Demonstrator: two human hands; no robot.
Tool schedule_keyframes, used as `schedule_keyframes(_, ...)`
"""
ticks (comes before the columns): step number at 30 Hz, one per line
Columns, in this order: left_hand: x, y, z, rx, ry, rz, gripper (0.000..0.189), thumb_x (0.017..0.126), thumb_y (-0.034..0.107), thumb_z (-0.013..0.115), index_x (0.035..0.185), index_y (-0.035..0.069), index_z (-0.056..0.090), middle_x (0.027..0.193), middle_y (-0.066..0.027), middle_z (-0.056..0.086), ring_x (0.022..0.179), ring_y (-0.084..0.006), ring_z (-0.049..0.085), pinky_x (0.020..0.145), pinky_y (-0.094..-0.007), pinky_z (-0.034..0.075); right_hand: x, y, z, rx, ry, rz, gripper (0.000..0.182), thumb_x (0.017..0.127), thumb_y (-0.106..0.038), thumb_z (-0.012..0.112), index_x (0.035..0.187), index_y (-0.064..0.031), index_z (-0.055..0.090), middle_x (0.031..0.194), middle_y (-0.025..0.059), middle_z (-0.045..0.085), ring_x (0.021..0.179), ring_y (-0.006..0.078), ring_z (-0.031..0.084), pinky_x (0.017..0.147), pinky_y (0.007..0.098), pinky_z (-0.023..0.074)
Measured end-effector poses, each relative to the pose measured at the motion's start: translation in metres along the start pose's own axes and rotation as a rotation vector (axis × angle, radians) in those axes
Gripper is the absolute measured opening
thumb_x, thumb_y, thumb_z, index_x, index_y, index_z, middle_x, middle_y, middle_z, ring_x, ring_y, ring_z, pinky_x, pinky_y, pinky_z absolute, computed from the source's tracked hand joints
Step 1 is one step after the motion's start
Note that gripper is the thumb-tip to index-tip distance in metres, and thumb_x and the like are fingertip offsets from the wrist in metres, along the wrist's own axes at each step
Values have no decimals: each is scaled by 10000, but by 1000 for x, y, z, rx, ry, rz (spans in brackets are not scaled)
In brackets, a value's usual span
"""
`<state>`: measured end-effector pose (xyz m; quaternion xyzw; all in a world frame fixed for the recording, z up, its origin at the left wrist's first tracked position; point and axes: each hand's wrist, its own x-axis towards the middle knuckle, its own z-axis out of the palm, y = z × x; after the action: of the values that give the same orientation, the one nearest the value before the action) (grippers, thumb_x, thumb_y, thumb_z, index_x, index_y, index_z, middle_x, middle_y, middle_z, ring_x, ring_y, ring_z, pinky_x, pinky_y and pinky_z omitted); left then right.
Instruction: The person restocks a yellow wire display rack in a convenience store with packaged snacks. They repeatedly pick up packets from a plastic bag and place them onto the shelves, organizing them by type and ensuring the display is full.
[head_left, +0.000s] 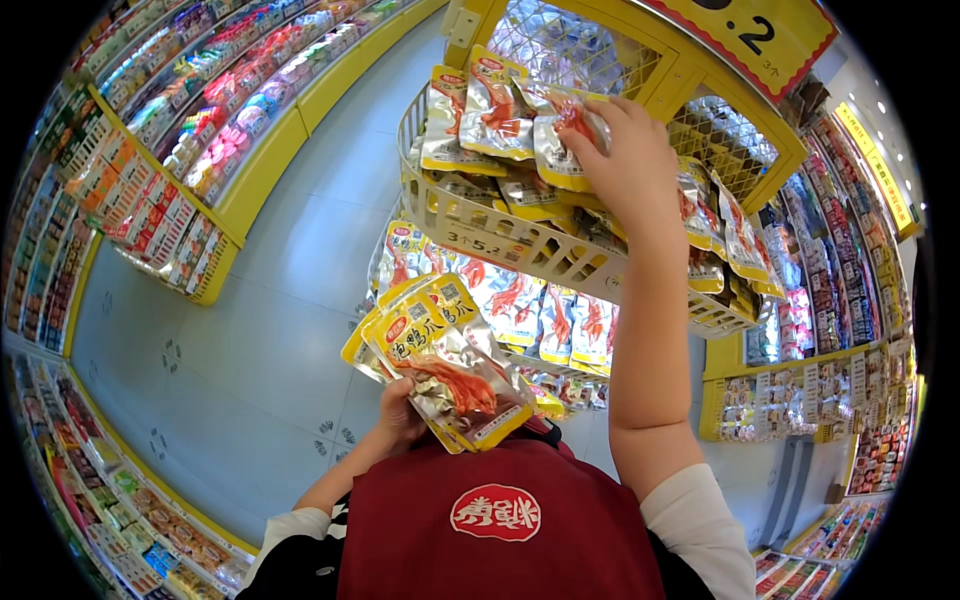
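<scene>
In my left hand (400, 411) is a small stack of yellow-and-silver foil snack pouches (450, 364), fanned slightly, with a reddish duck foot pictured on the front one. They are low before my chest, over my dark red apron (495, 555). My right hand (626, 154) reaches forward over a white plastic basket (480, 225) of like pouches. Its thumb lies on the face of one pouch (562, 139) and its fingers are at that pouch's upper right edge. Left of it, more pouches (495, 112) stand upright in a row above others lying flat.
Below the basket, a lower tier holds more pouches (517, 304). Behind it stands a yellow mesh-panelled frame (652, 67) with a price sign (750, 37) above. Stocked shelves (240, 112) line the left; others (840, 225) line the right. Grey tiled floor (285, 337) shows at left.
</scene>
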<state>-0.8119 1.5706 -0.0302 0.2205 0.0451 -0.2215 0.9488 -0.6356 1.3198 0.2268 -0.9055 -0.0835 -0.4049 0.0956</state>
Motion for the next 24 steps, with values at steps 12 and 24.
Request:
schedule_keyframes(12,-2,4,9,13,-7,23,744,717,446,720,1269,1,492,1161,-150,628,1050,-269,633,939,-406,518,-166,-97,-33,518,-623,-55,404,642,-266,855,880,-58,603,1035,113,598,965,265,556,794,372,443)
schedule_keyframes(24,6,-5,-12,82,-42,-15,902,680,632,688,1325,48,446,1203,-153,590,1050,-298,616,887,-457,530,-187,-56,-42,1141,-502,105,294,753,-154,789,965,-37,621,1035,126,646,951,267,608,868,374,452)
